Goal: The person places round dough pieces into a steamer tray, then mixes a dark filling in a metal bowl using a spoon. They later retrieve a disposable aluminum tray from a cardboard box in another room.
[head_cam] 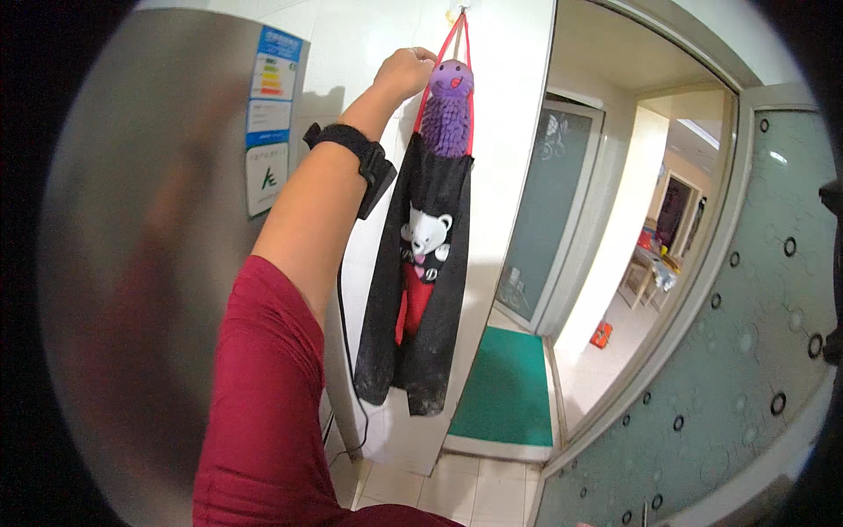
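Observation:
My left hand (408, 69) reaches up to the wall, a black strap band (349, 141) round its wrist. Its bent fingertips meet the red neck strap (469, 122) of a black apron (431, 178); whether they grip it is hidden. The apron hangs from a small wall hook (463, 9), its front showing a white cartoon bear (427, 230) and a red part. Over its top hangs a purple chenille hand towel (446, 122) with a smiling face. My right hand is out of view, apart from a possible sliver of skin at the bottom edge.
A shiny refrigerator side (164, 197) with an energy label (271, 85) stands at the left. A black cable (342, 316) runs down behind the apron. To the right are a doorway, a green mat (507, 388) and a frosted glass door (711, 329); a cluttered table (649, 263) stands beyond.

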### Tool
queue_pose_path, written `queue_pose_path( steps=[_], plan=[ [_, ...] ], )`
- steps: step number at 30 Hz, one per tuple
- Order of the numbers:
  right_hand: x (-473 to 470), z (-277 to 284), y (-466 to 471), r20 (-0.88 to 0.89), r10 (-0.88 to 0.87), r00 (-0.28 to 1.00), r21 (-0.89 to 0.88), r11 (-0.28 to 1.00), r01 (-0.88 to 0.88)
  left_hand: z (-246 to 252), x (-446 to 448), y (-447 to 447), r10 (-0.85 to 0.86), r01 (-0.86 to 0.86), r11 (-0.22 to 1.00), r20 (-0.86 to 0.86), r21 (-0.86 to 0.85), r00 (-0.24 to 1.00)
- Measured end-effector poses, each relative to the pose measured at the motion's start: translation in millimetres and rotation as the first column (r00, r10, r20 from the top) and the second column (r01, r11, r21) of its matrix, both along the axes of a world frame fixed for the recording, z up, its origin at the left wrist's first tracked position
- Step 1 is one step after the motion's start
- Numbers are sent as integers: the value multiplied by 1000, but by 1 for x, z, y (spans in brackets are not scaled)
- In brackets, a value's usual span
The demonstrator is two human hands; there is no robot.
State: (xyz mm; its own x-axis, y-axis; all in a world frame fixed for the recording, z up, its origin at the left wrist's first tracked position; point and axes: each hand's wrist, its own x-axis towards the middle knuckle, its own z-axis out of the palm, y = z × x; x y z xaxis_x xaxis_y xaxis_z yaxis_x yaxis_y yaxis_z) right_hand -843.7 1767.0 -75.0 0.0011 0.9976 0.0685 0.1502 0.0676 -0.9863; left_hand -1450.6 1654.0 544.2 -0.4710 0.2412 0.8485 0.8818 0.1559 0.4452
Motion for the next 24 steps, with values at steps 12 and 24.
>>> queue_pose_path(
  steps=[12, 24],
  plan=[
    [-104, -64, 205, -155, 138, 978, -63, 987, -150, 74, -58, 76, 427, -447, 880, -146, -160, 892],
    [-166, -70, 189, -5, 26, 1000, -49, 998, -26, 125, -67, 41, -738, 682, 635, 25, 363, 674]
  ],
)
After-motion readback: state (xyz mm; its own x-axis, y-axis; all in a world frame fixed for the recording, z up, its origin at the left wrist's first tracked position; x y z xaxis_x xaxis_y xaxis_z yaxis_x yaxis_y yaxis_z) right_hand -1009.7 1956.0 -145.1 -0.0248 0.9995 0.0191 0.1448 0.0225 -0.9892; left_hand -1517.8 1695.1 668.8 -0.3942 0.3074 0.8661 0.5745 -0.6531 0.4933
